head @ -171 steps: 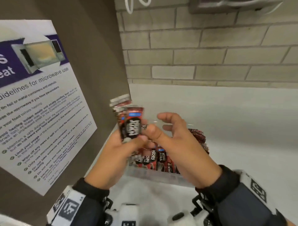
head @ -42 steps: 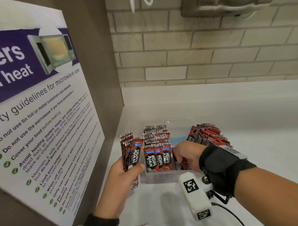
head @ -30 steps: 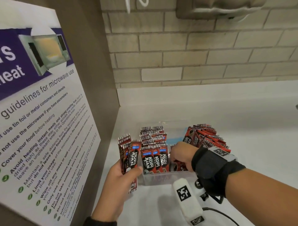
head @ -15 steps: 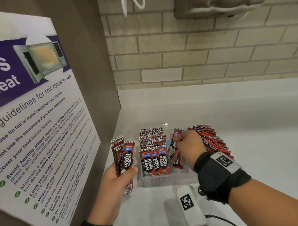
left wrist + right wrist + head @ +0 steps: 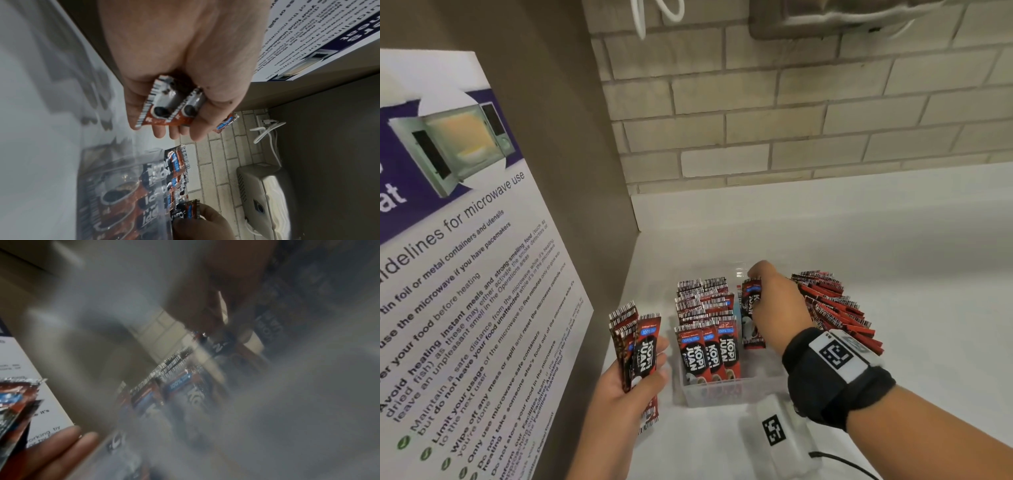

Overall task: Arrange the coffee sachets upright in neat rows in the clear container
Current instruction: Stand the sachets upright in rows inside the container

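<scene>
A clear container stands on the white counter with red and black coffee sachets upright in rows along its left side. My right hand is over the container's right part and pinches one sachet by its top, lifted above the rows. My left hand holds a small stack of sachets upright, left of the container; the left wrist view shows their ends in my fingers. The right wrist view is blurred.
A heap of loose sachets lies right of the container. A brown side wall with a microwave notice stands close on the left. A brick wall is behind, with a metal dispenser above.
My right hand rose from low in the container's near right part and moved back, lifting one sachet with it. My left hand kept its stack, shifting slightly left.
</scene>
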The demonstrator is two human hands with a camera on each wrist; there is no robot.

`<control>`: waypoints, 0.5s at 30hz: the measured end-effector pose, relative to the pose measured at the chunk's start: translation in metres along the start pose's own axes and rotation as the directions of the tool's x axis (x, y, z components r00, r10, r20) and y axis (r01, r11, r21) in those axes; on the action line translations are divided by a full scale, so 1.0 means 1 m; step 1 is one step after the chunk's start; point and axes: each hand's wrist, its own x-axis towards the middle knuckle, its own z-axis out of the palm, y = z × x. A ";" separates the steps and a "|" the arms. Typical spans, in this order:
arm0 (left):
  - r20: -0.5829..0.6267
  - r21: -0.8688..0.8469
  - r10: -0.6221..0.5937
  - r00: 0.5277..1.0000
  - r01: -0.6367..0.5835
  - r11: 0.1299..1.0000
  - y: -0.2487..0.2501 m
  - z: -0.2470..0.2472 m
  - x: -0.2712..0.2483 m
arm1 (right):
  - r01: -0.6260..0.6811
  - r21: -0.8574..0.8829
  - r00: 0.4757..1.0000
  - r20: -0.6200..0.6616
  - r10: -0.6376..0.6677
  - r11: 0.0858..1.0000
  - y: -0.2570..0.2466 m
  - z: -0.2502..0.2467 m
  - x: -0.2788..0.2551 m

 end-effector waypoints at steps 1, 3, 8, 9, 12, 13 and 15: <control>0.001 0.007 0.000 1.000 0.000 1.000 -0.001 -0.001 0.001 | -0.004 -0.006 1.000 0.003 0.004 1.000 -0.001 -0.001 0.000; -0.004 0.013 0.002 1.000 -0.002 1.000 -0.003 -0.002 0.003 | -0.003 -0.008 1.000 0.004 0.003 1.000 -0.004 -0.003 -0.002; -0.075 -0.077 0.057 0.996 -0.063 0.995 0.000 0.003 0.003 | 0.069 0.103 0.997 -0.032 -0.066 0.992 -0.010 -0.012 -0.009; -0.087 -0.101 0.059 0.994 -0.068 0.993 0.001 0.004 0.003 | 0.088 0.159 0.996 -0.045 -0.082 0.983 -0.011 -0.016 -0.011; -0.053 -0.165 0.059 0.997 -0.067 0.984 0.011 0.011 0.000 | 0.119 0.362 0.992 -0.073 -0.099 0.924 -0.016 -0.033 -0.019; -0.028 -0.175 0.065 0.997 -0.069 0.982 0.016 0.014 -0.001 | 0.111 0.452 0.994 -0.066 -0.091 0.885 -0.017 -0.039 -0.022; 0.028 -0.181 0.083 0.996 -0.076 0.980 0.022 0.019 -0.002 | 0.061 0.631 0.997 -0.002 -0.077 0.773 -0.017 -0.048 -0.026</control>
